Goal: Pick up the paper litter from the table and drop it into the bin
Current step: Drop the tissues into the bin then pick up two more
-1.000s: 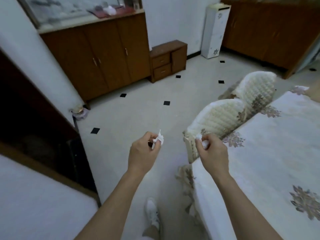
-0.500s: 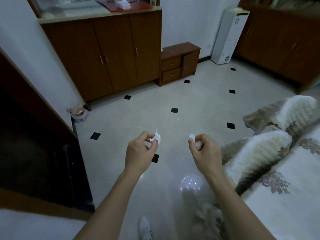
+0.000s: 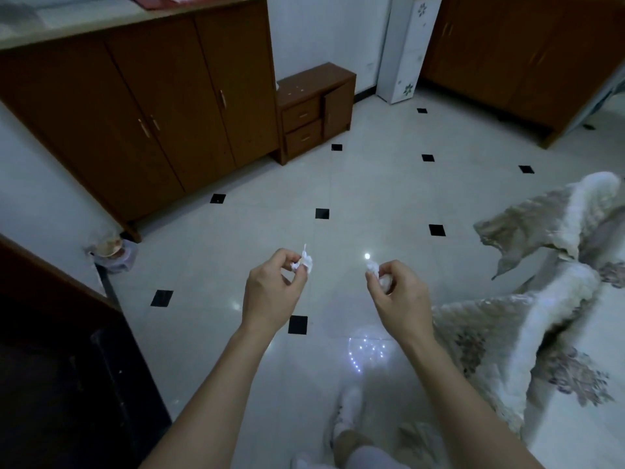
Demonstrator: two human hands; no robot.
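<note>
- Swung left across the room within the last second and gained a wide stretch of floor [image 3: 355, 198] from 10 to 2 o'clock.
- Drew the cabinet [image 3: 152, 106] closer and larger at 10 o'clock.
- Left the table [image 3: 581, 441] behind, cutting it from a broad slab at 3 to 5 o'clock down to a corner of cloth at 5 o'clock.
- Pushed the chairs [image 3: 558, 309] from 1 o'clock out to 3 and 4 o'clock.
- Brought what looked like the bin [image 3: 111, 257] lower and bigger at 9 o'clock, against the wall and well apart from both hands. Could not confirm it in the dim light.
- Kept the left hand [image 3: 270, 292] at 7 o'clock of centre, fingers curled, thumb and fingertips pinching the left scrap [image 3: 304, 264].
- Kept the right hand [image 3: 399, 299] at 5 o'clock, fingers curled round the right scrap [image 3: 380, 279], the same grip as a second before.
- Carried both scraps in the air over the floor, off the table and apart from each other.
- Judged the pickup done and the carry under way. Still needed a further turn towards 9 o'clock and a release over the bin.
- Risked little beyond a light scrap drifting wide if let go too early.
</note>
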